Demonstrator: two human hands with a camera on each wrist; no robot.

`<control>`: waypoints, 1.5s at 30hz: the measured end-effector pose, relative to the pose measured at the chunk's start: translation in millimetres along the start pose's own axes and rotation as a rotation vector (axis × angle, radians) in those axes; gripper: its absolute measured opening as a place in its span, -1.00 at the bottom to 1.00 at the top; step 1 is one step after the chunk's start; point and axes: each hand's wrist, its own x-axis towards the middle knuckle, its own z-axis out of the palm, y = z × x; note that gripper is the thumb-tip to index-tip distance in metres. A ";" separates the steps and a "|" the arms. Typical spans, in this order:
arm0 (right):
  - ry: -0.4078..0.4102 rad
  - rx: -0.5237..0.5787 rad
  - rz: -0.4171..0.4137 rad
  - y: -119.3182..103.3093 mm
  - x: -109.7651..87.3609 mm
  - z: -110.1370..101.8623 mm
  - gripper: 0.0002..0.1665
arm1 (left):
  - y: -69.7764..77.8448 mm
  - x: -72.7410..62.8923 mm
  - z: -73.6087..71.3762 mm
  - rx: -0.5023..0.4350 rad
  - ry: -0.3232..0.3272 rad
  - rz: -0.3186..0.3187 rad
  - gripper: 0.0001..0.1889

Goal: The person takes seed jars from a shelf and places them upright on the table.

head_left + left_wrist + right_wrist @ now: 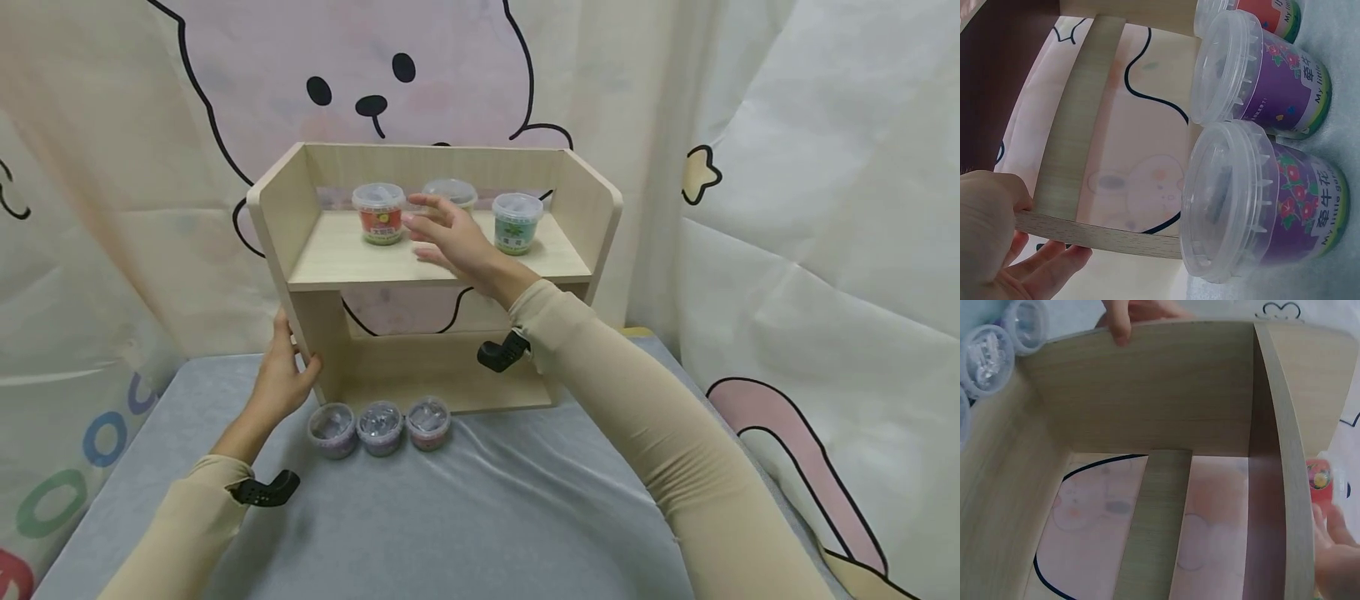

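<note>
A small two-tier wooden shelf (442, 279) stands on the cloth. My left hand (281, 379) grips the front edge of its left side panel (1104, 237), thumb inside and fingers outside. Over the upper tier, my right hand (457, 242) has its fingers extended, with fingertips right beside a clear-lidded plastic cup with a red label (380, 215). Behind that hand stands another lidded cup (452, 192), partly hidden. To its right is a green-labelled cup (516, 225). In the right wrist view, the fingers (1335, 525) appear close under the red-labelled cup (1320, 478).
Three lidded cups stand in a row before the shelf's lower left: two purple-labelled, a left one (332, 429) and a middle one (380, 427), and a red-labelled one (428, 422). Grey-blue cloth (480, 517) covers the table. Printed curtains (810, 208) hang around it.
</note>
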 end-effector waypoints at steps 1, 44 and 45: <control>0.017 0.001 0.008 0.2 2.7 0.9 -0.31 | -0.2 0.0 0.4 -0.002 -0.002 0.000 -0.07; 0.069 -0.271 0.189 -3.0 53.8 29.6 0.05 | 0.5 -1.7 2.7 0.044 0.012 0.018 -0.01; 0.066 -0.279 0.191 -3.0 54.0 30.8 0.05 | 0.4 -1.5 2.6 0.043 0.012 0.017 -0.01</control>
